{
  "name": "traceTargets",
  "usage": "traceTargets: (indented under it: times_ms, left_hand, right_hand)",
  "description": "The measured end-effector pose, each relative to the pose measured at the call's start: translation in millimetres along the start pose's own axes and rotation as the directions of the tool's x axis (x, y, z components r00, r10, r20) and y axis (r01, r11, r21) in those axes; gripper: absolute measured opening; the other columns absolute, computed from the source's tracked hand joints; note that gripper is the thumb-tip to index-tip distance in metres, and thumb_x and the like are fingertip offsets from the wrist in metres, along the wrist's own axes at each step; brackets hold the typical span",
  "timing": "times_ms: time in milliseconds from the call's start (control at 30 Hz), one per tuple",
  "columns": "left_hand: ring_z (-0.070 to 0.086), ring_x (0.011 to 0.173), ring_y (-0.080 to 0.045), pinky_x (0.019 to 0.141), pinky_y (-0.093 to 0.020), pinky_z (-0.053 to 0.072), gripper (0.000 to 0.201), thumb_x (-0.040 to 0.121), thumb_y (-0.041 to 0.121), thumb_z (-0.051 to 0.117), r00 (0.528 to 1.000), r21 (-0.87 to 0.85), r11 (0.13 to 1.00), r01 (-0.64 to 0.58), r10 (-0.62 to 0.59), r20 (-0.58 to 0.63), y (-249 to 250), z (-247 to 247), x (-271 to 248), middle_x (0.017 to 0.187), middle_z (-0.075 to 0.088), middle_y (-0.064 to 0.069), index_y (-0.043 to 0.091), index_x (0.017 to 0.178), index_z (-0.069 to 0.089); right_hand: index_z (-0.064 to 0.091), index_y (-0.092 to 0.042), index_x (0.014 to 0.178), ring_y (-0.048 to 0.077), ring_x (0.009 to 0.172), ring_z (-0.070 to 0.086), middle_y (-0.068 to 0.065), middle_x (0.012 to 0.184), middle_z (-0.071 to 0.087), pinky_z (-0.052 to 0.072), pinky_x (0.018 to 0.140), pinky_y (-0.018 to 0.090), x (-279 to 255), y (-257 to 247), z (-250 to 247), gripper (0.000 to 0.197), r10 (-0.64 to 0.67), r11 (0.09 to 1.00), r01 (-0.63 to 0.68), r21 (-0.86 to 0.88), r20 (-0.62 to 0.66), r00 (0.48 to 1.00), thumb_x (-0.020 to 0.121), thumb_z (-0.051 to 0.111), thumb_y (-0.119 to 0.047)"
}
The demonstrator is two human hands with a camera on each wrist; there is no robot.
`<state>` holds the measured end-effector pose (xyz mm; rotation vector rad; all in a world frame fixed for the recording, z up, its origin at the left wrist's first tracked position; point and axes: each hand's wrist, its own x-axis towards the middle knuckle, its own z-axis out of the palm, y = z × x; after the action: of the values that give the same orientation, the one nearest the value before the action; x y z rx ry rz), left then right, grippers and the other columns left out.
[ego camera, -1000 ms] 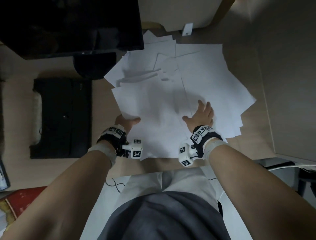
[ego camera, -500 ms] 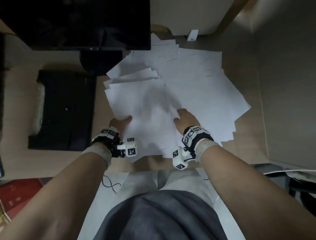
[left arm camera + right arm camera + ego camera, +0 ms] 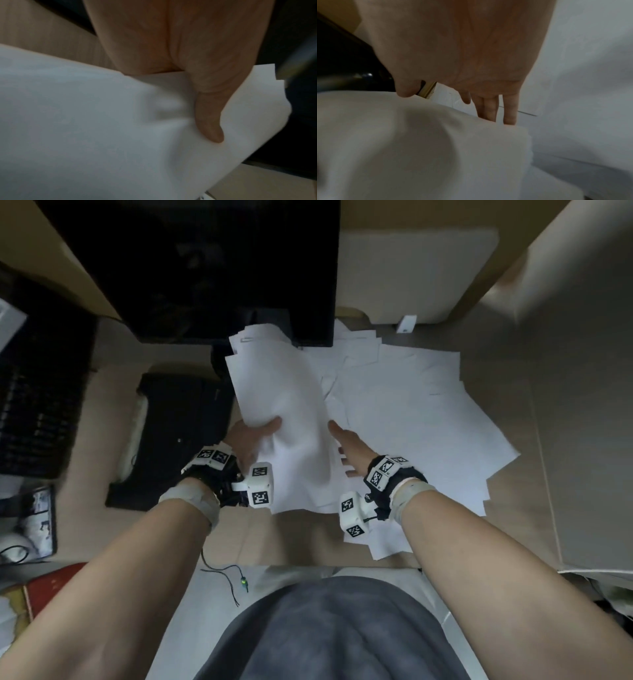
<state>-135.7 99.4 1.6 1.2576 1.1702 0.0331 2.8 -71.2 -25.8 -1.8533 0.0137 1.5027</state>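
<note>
Many white paper sheets [image 3: 428, 412] lie fanned out over the wooden desk [image 3: 301, 539]. My left hand [image 3: 251, 436] grips a bundle of sheets [image 3: 284, 405] raised off the desk and bowed upward. Its thumb [image 3: 209, 121] presses on top of the bundle [image 3: 102, 135]; the fingers are hidden beneath. My right hand [image 3: 349, 446] stands at the bundle's right edge, palm toward it. In the right wrist view its straight fingers [image 3: 489, 108] reach down behind the edge of the bundle [image 3: 419, 148].
A dark monitor [image 3: 205, 268] stands at the back, its foot just behind the raised bundle. A black flat case [image 3: 178, 433] lies left of my left hand, a black keyboard [image 3: 34, 405] further left. A grey partition [image 3: 582, 405] bounds the right side.
My left hand has lifted a bundle of sheets off the desk, and it now bows upward. My right hand has left the flat sheets and come against the bundle's right edge.
</note>
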Motion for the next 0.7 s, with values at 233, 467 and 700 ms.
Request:
traceTargets:
  times_ms: [233, 467, 700]
  left_hand:
    - [0.063, 0.111, -0.037, 0.103, -0.052, 0.044, 0.053, 0.068, 0.043, 0.085, 0.936, -0.089, 0.996, 0.028, 0.006, 0.353, 41.4, 62.9, 7.4, 0.119, 0.067, -0.017, 0.013, 0.109, 0.072]
    - [0.065, 0.103, -0.023, 0.093, -0.039, 0.051, 0.069, 0.064, 0.046, 0.086, 0.964, -0.004, 0.999, 0.05, -0.047, 0.262, 56.5, 151.7, 26.2, 0.118, 0.069, -0.007, 0.012, 0.12, 0.065]
    - [0.043, 0.133, -0.038, 0.105, -0.044, 0.043, 0.062, 0.089, 0.032, 0.065, 0.913, 0.377, 0.851, 0.365, -0.407, 0.037, -2.7, 182.2, 61.6, 0.146, 0.042, -0.019, 0.005, 0.141, 0.044]
  right_hand:
    - [0.041, -0.026, 0.148, 0.012, 0.135, 0.042, -0.005, 0.15, 0.044, 0.022, 0.119, 0.037, -6.9, 27.1, -56.2, 0.126, -0.025, 0.961, 0.049, 0.273, -0.091, 0.996, 0.047, 0.046, -0.101]
    - [0.037, -0.017, 0.148, 0.018, 0.133, 0.044, -0.002, 0.145, 0.045, 0.029, 0.108, 0.029, -31.7, 33.4, -154.1, 0.101, -0.026, 0.957, 0.143, 0.252, -0.419, 0.908, 0.07, 0.068, -0.073]
    - [0.052, -0.017, 0.131, 0.03, 0.122, 0.052, 0.009, 0.138, 0.049, 0.044, 0.101, 0.036, 20.6, 63.1, -177.9, 0.067, 0.04, 0.939, -0.17, -0.3, -0.396, 0.917, 0.073, 0.078, -0.04]
